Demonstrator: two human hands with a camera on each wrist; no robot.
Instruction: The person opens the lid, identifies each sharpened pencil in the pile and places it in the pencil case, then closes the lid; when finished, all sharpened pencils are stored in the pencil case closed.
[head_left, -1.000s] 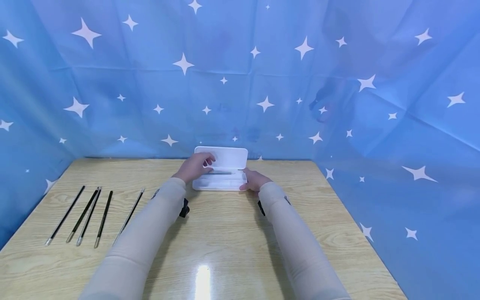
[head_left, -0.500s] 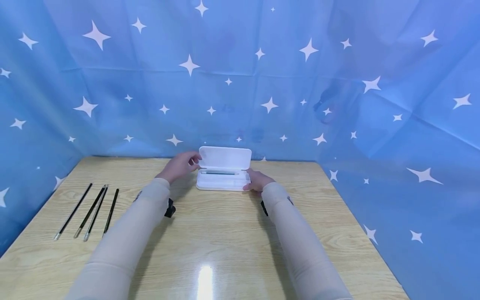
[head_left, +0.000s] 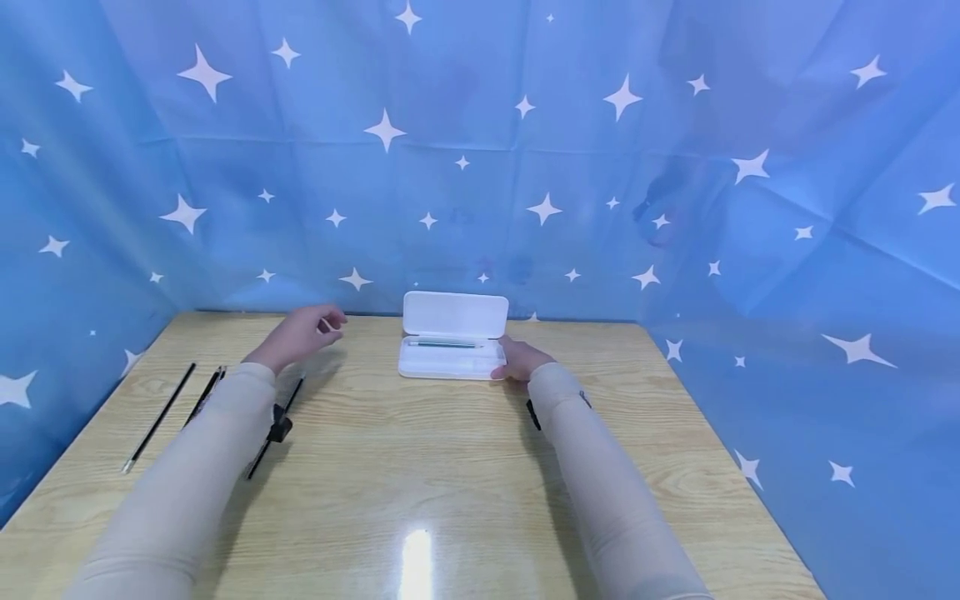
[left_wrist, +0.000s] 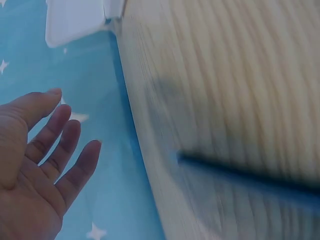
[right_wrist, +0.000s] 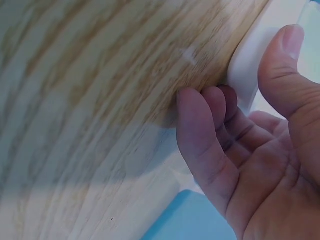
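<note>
Your right hand [head_left: 520, 360] grips the near right corner of the open white rectangular plastic case [head_left: 452, 358] at the far middle of the pale wood-grain table [head_left: 420, 467]. In the right wrist view your thumb lies on top of the case's rim and your fingers [right_wrist: 200, 120] curl against its side, down on the wood. The case's lid [head_left: 455, 314] stands raised at the far side, close to the blue star-printed cloth backdrop [head_left: 480, 150]. One slim dark pen [head_left: 442, 343] lies lengthwise inside the tray, along its far edge.

Your left hand [head_left: 297, 333] hangs empty above the table, well to the left of the case, fingers spread and relaxed, touching nothing. The left wrist view shows the open palm [left_wrist: 35, 165] over the blue cloth at the table's edge, with a blurred dark stick [left_wrist: 240, 175] lying on the wood beside it.

On the left part of the table lie several thin black pens. One long black pen [head_left: 159, 417] lies farthest left, clear of your arm. Another black pen [head_left: 204, 397] lies just right of it, and your cream left sleeve [head_left: 187, 483] covers its near end. A third black pen [head_left: 273, 425] lies just right of the sleeve, between your left arm and the case. A bright glare spot [head_left: 414, 558] sits on the near middle of the table. Nothing lies between your left hand and the case.
</note>
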